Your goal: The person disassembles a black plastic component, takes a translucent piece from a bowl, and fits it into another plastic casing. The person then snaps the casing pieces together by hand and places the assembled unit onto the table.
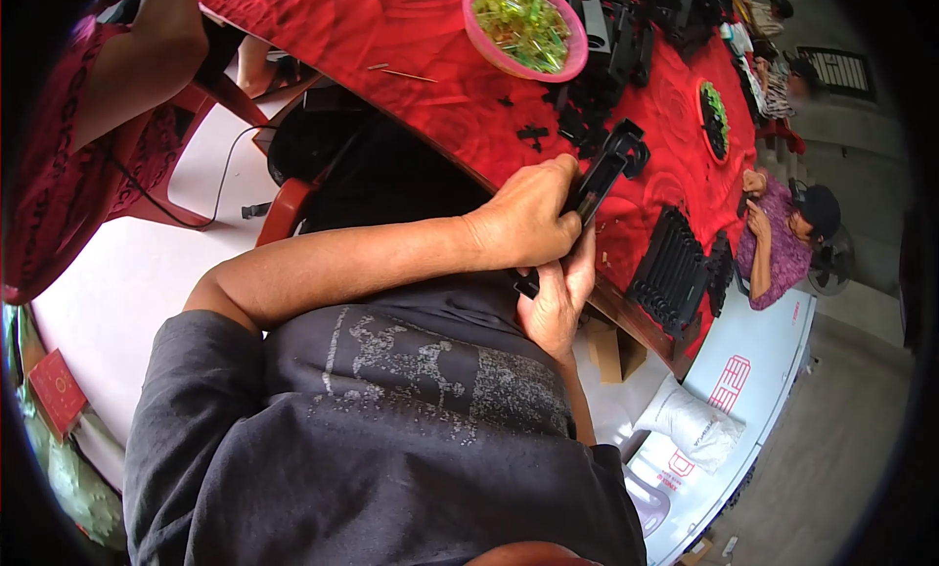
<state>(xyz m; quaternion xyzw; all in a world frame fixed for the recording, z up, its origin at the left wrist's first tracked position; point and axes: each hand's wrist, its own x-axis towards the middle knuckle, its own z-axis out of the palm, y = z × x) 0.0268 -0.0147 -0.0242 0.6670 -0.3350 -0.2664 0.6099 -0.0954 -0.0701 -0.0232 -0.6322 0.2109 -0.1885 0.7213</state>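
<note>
A long black plastic part [604,175] is held slantwise by both hands near the table's edge. My left hand [530,214] is closed over its middle, knuckles up. Under and nearer to my body, my right hand [559,297] grips the lower part, with the thumb along it; its fingers are partly hidden. The part's clip-like upper end points away over the red cloth [430,38]. Small black pieces [533,135] lie just beyond my left hand.
A pink bowl [518,28] holds transparent yellow-green pieces. Black parts lie beyond it [675,3] and in a row [670,272] at the right. A person [782,224] sits at the far right side; another person's leg [147,57] shows at the upper left.
</note>
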